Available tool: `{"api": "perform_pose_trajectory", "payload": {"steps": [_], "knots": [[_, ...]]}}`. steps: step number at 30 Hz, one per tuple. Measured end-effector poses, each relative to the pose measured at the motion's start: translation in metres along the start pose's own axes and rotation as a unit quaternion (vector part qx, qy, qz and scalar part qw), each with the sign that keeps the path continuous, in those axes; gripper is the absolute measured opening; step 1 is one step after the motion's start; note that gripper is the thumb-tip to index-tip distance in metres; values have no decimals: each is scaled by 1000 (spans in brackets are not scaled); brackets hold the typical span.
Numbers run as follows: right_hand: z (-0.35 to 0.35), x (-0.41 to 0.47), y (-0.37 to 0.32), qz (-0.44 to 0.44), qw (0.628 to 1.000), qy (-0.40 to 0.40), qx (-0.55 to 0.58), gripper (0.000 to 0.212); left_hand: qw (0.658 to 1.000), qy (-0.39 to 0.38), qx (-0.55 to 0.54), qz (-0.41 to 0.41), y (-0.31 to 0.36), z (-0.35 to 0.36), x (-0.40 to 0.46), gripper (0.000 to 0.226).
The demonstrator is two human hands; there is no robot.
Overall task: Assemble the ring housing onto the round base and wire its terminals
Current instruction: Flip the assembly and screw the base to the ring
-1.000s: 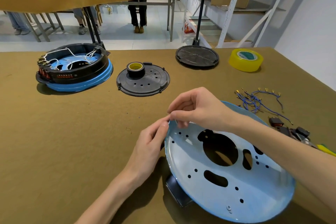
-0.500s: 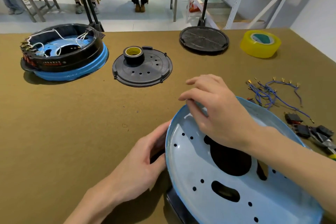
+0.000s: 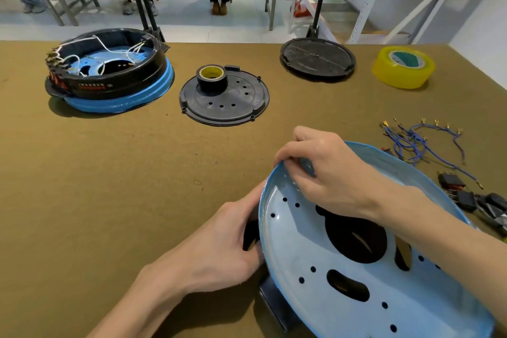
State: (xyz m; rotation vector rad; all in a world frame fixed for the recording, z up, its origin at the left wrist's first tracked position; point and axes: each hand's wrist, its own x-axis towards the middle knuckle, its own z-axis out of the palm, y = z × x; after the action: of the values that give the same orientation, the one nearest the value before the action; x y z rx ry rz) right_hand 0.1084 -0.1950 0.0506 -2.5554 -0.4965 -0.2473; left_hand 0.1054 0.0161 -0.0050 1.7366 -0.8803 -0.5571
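Right hand (image 3: 323, 170) has moved along the round base (image 3: 343, 269) rim and now pinches its far edge; left hand (image 3: 219, 250) grips the near-left rim. Base sits tilted on ring housing (image 3: 274, 307), near surface (image 3: 109, 186) edge — seating underway, wiring not started.

Pretty bright, even daylight-ish lighting, soft shadows under stuff on the table (image 3: 109, 200). Wide-angle warps the edges, slight softness overall, mild glare on the blue base (image 3: 315, 269).

My left hand (image 3: 219, 250) is curling its fingers at lower centre of the frame; my right hand (image 3: 326, 173) is reaching across from the right, fingertips pinching together.
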Motion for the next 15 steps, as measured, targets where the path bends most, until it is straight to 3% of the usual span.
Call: {"api": "perform_pose_trajectory", "payload": {"steps": [4,10,15], "knots": [[-3,1,1,5,1000,-7,11,22,1000,3,-16,10,1,1,1,74],[-16,-7,-5,27,989,86,121,15,993,10,-115,-9,-6,-5,1,56],[-13,-13,-10,36,954,-59,291,7,981,20,-191,-34,-8,-1,2,51]]}}
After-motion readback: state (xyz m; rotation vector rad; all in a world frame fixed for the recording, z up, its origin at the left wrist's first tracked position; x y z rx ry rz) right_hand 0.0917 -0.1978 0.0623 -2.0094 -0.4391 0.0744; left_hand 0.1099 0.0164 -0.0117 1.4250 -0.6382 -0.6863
